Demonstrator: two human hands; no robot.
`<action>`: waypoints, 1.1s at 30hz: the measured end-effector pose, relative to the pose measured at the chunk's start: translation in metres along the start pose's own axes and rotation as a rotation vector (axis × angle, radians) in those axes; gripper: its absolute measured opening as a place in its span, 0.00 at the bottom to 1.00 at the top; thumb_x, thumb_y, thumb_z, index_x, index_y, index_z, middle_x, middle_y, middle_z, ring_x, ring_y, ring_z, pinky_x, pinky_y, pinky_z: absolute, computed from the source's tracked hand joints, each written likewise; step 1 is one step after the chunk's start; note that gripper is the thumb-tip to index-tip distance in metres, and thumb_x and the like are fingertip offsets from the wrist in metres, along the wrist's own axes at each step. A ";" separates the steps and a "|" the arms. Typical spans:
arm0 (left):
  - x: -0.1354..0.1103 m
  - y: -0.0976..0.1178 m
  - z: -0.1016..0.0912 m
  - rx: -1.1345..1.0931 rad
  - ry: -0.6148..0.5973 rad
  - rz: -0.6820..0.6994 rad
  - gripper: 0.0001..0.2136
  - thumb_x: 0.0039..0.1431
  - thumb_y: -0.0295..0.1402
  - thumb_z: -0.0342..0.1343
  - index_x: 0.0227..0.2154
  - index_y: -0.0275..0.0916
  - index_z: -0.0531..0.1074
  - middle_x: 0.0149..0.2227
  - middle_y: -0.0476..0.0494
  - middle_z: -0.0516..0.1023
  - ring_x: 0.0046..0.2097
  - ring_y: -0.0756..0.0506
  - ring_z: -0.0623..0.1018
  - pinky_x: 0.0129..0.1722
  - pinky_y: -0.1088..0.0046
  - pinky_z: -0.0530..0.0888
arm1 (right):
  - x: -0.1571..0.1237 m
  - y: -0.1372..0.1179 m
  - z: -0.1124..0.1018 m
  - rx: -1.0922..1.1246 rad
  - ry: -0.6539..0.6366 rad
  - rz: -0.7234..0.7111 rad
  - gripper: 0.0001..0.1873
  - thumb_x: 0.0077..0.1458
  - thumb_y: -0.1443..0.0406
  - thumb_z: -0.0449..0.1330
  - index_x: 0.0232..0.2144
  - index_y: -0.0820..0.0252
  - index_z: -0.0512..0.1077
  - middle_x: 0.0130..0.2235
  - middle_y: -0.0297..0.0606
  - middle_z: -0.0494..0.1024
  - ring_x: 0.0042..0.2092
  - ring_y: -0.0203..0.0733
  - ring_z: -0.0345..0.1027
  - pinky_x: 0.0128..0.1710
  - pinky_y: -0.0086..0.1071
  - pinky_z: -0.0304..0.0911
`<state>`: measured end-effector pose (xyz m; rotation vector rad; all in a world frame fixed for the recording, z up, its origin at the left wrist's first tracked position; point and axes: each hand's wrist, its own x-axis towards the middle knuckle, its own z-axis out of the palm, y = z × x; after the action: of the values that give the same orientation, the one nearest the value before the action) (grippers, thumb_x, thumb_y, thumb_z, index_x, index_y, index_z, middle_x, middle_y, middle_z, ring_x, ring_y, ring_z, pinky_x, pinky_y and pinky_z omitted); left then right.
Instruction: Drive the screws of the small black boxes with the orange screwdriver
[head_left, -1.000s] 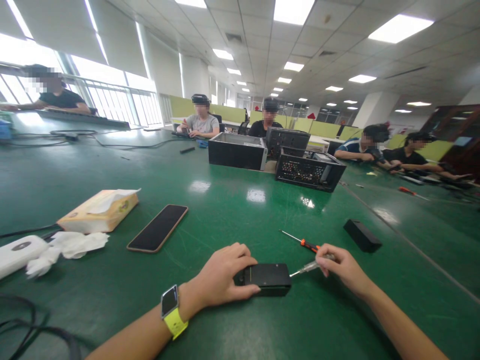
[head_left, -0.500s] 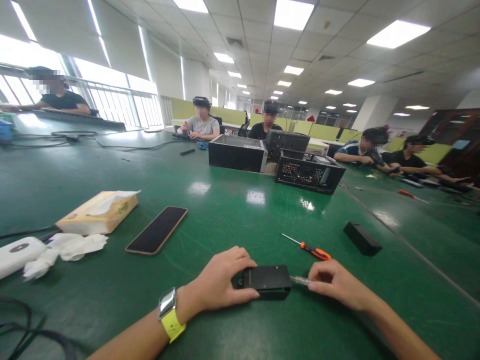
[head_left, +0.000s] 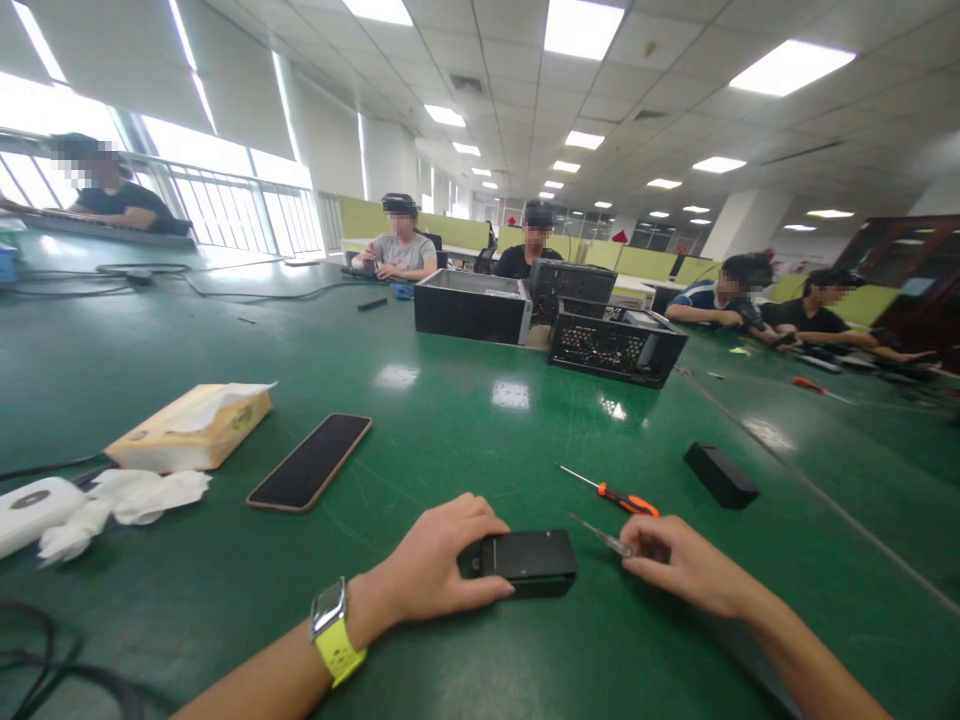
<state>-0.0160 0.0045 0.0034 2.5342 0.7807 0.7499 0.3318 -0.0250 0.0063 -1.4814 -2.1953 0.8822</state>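
My left hand [head_left: 442,562] grips the left end of a small black rectangular box [head_left: 536,558], fingers behind it and thumb along the near side. The box lies on the green table [head_left: 465,420]. Between the thumb and fingers of my right hand [head_left: 679,565] is a small screwdriver [head_left: 611,540] with a thin shaft and clear handle. Its tip points up and left, apart from the box. Just beyond that hand lies an orange and black screwdriver [head_left: 628,499]. A black block [head_left: 720,475] rests farther right.
Left of my hands lie a phone [head_left: 311,463], a tissue pack [head_left: 191,428], crumpled tissues [head_left: 142,495] and a white device [head_left: 37,510]. Black cables [head_left: 67,660] run at the lower left. Open computer cases [head_left: 472,310] stand across the table, where several people sit.
My right hand has drawn the small screwdriver away from the box's right end and tilted its tip upward. My left hand keeps its grip on the box.
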 end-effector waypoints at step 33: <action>-0.002 0.001 -0.005 0.075 -0.090 -0.138 0.23 0.50 0.48 0.66 0.46 0.39 0.76 0.41 0.42 0.79 0.43 0.39 0.78 0.45 0.63 0.72 | 0.033 -0.032 0.058 0.039 0.140 -0.178 0.36 0.46 0.41 0.64 0.50 0.59 0.76 0.32 0.37 0.78 0.31 0.41 0.67 0.36 0.33 0.59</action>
<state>-0.0203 0.0035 0.0068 2.5291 0.9582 0.5675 0.2617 -0.0205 -0.0173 -1.2660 -2.1544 0.7356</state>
